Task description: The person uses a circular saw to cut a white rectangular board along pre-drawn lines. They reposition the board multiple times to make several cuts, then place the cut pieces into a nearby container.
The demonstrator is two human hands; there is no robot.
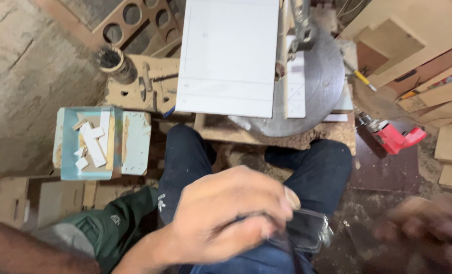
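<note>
While the person is seated facing the round grey saw table [321,81], the left hand [226,215] is seen low in the head view, fingers curled over a small clear plastic case [309,231]. The case is pinched at its near edge and rests on the lap, against dark blue trousers [195,157], well below the saw table. The right hand [429,228] is blurred at the lower right of the saw table; whether it is clenched or released cannot be told.

A white rectangular panel [228,56], marked with faint ruled lines, lies flat across the left part of the saw table. A pale blue box [134,142] holding small white offcuts [91,144] sits to the lower left of the saw table. A red power tool [396,138] lies to the right of the saw table, and tan board pieces [413,35] are stacked to its upper right.
</note>
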